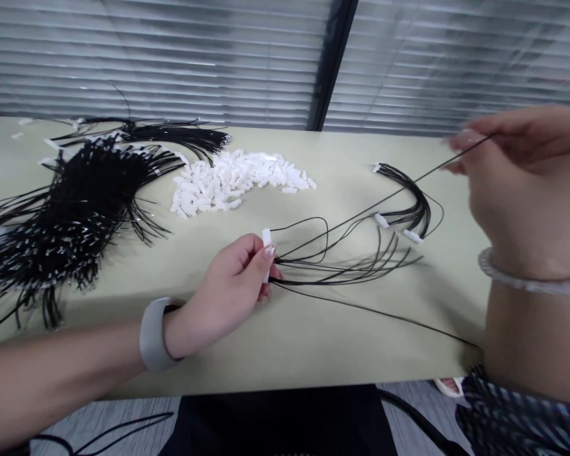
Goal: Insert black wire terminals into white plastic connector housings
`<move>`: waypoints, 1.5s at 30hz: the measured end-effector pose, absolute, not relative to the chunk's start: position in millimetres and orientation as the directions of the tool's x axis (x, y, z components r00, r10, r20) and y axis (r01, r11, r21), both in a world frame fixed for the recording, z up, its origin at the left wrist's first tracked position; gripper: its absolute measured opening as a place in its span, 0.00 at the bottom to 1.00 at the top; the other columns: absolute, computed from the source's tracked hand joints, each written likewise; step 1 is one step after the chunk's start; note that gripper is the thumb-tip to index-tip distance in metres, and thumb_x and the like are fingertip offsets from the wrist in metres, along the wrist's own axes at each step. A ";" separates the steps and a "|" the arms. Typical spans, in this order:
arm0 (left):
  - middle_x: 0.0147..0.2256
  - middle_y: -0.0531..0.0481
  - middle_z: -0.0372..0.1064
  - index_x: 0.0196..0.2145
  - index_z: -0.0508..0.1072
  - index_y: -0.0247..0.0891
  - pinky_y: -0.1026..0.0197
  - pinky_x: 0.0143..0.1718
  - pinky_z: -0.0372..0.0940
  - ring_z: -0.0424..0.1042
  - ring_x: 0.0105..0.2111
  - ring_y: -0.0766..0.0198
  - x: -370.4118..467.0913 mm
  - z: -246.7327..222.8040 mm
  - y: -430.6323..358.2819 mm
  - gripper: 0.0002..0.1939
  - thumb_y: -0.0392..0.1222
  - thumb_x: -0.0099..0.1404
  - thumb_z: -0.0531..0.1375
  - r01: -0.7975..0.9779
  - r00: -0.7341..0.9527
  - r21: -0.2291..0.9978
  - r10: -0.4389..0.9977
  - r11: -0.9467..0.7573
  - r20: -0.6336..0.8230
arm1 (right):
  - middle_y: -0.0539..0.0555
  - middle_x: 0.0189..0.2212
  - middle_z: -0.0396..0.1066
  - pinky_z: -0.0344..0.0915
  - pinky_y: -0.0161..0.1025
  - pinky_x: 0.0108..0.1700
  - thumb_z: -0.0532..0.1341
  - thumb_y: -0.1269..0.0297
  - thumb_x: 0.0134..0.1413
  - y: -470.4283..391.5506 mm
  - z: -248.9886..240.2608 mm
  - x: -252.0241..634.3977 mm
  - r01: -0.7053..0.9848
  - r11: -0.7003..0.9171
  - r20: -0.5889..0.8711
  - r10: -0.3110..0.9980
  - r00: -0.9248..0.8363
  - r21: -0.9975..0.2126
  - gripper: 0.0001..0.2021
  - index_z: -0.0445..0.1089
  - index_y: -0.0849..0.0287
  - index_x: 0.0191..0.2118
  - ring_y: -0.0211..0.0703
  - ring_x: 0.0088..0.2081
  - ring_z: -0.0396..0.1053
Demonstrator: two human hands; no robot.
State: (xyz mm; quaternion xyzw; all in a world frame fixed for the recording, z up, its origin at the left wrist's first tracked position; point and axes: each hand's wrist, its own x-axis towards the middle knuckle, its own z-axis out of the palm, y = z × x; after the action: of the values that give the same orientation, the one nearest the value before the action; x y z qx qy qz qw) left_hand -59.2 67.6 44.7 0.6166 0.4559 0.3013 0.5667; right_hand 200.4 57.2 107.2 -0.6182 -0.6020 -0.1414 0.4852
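Note:
My left hand [240,275] pinches a white plastic connector [266,237] over the middle of the table. Several thin black wires [342,278] run out of the connector to the right, some with free ends. Raised at the right, my right hand [527,171] holds one of these wires, a single black wire [408,185], between thumb and fingers and stretches it up and away from the connector. Behind the wires lies a wire harness [415,202], a curved black bundle with white connectors on its ends.
A large heap of black wires [95,190] covers the table's left side. A pile of loose white connectors [228,180] lies at the back middle. More black wires [180,136] lie behind the heap. Window blinds [171,57] stand behind the table [313,361].

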 end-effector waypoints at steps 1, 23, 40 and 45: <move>0.25 0.55 0.64 0.26 0.59 0.35 0.73 0.18 0.57 0.60 0.18 0.77 -59.3 44.5 67.3 0.15 0.49 0.63 0.49 0.222 0.404 0.974 0.903 0.056 -0.144 | 0.59 0.41 0.68 0.64 0.40 0.39 0.53 0.71 0.51 57.4 110.6 195.6 0.757 0.301 0.720 0.624 0.304 -0.580 0.14 0.68 0.62 0.43 0.41 0.40 0.68; 0.24 0.55 0.63 0.26 0.58 0.37 0.69 0.23 0.59 0.65 0.24 0.71 -64.8 43.4 58.7 0.11 0.45 0.64 0.48 0.317 0.509 0.930 0.861 -0.184 -0.003 | 0.47 0.17 0.63 0.51 0.29 0.25 0.53 0.64 0.55 39.5 84.4 112.2 0.802 0.346 0.298 0.929 -0.219 -0.487 0.11 0.66 0.61 0.26 0.27 0.19 0.55; 0.20 0.57 0.57 0.24 0.55 0.37 0.70 0.20 0.53 0.56 0.19 0.73 -65.0 45.0 56.1 0.11 0.41 0.64 0.47 0.371 0.571 0.867 0.818 -0.334 0.071 | 0.45 0.14 0.57 0.48 0.26 0.21 0.54 0.61 0.54 40.0 87.5 112.8 0.743 0.295 0.172 0.955 -0.240 -0.601 0.13 0.67 0.61 0.23 0.24 0.18 0.50; 0.22 0.56 0.58 0.26 0.57 0.38 0.69 0.21 0.53 0.57 0.21 0.72 -65.8 43.8 56.9 0.10 0.40 0.65 0.46 0.404 0.615 0.832 0.786 -0.380 0.060 | 0.44 0.15 0.59 0.48 0.26 0.23 0.54 0.63 0.54 40.2 82.3 108.4 0.733 0.325 0.195 0.946 -0.260 -0.597 0.12 0.66 0.61 0.23 0.24 0.19 0.51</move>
State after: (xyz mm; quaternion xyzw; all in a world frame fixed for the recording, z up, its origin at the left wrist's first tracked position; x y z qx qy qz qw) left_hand -65.8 56.9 43.8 0.7978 0.3728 0.2310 0.4136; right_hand 108.4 40.2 82.3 -0.5461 -0.7685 0.1982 0.2679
